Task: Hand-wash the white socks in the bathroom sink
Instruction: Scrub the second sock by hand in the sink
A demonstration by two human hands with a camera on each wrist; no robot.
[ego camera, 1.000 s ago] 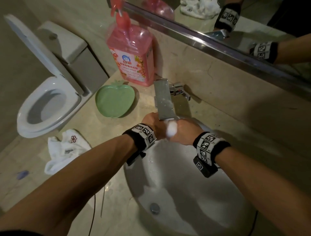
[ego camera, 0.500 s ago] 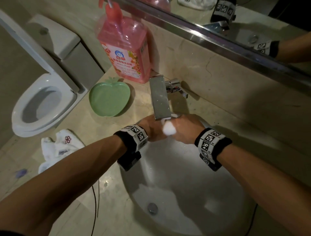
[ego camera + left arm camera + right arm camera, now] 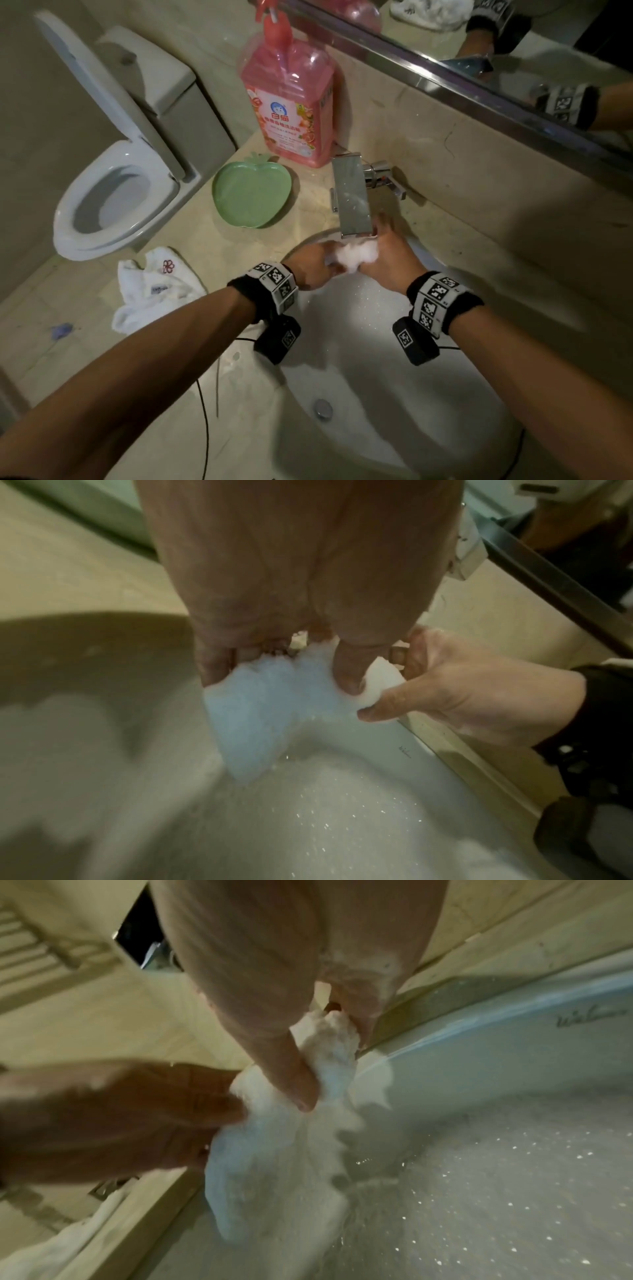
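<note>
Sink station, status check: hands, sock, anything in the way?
Left hand and right hand both grip the sock under the tap. Sock wet, hanging over the sink. Nothing blocking.

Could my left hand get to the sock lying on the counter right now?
Probably not yet. The left hand grips the soapy sock together with the right hand. The path to the counter sock looks open once it lets go.

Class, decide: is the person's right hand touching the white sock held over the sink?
Touching. The right wrist view shows the right hand pinching the wet white sock, its thumb pressed into the cloth; the left wrist view shows the same grip.
</note>
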